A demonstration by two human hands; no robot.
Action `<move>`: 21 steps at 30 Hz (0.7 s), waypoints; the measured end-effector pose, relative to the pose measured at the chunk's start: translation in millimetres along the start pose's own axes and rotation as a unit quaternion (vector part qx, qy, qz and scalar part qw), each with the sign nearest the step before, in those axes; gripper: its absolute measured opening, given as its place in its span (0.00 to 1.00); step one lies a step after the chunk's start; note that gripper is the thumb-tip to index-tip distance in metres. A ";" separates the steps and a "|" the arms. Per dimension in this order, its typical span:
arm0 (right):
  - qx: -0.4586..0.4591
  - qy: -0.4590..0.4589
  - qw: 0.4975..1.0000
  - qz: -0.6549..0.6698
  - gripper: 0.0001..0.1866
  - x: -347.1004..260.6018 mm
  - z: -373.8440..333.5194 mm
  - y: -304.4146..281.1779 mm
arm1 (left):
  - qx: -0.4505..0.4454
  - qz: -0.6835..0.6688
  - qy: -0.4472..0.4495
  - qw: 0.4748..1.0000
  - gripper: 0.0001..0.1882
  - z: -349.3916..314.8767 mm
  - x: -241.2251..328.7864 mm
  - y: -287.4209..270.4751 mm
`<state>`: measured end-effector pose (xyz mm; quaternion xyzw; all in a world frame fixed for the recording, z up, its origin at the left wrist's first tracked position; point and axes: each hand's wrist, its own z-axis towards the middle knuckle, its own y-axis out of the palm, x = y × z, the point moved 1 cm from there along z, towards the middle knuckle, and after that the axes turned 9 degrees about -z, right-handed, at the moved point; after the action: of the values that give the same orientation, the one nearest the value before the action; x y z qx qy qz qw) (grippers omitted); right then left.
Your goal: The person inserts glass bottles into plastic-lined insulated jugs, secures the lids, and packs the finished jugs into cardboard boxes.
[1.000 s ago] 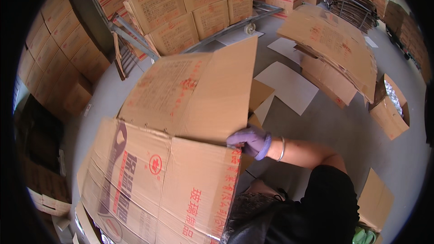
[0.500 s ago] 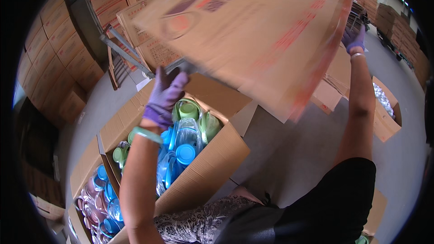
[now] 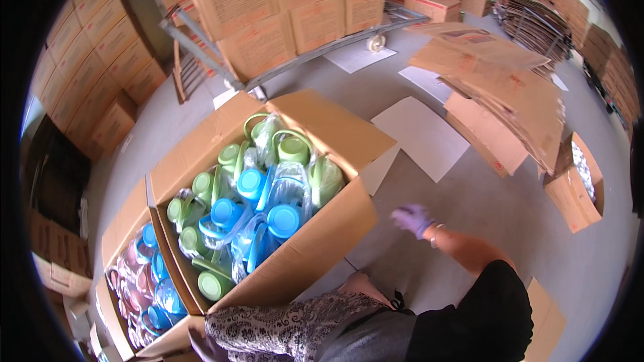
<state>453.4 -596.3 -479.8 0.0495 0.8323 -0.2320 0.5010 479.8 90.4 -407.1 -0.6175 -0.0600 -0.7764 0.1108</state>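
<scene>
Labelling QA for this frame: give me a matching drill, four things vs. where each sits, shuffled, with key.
Things:
1. right hand
2. open box of green and blue bottles
3. flattened cardboard pile
4. box of pink and blue bottles

Places:
A. far right, on the floor
B. lower left
C. centre
D. over bare floor, right of the centre box

Pairs: 1-D, 2-C, 3-A, 4-B
</scene>
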 end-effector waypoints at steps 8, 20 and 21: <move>-0.223 -0.637 0.726 -0.130 0.03 -200.7 -25.3 177.0 | 0.294 0.457 -0.254 0.800 0.34 -239.1 2.3 -80.8; -0.500 -0.729 0.000 -0.469 0.15 -159.1 -291.0 516.5 | 0.494 0.463 -0.468 0.568 0.38 -527.0 4.2 -33.7; -0.498 -0.693 -0.064 -0.518 0.16 -137.6 -307.5 539.4 | 0.495 0.486 -0.504 0.514 0.41 -535.1 0.8 -32.8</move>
<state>441.7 37.1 -423.4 0.8443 0.2593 -0.1351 -0.4491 -34.4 -0.9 -528.1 -0.6833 -0.1705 -0.0041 0.7100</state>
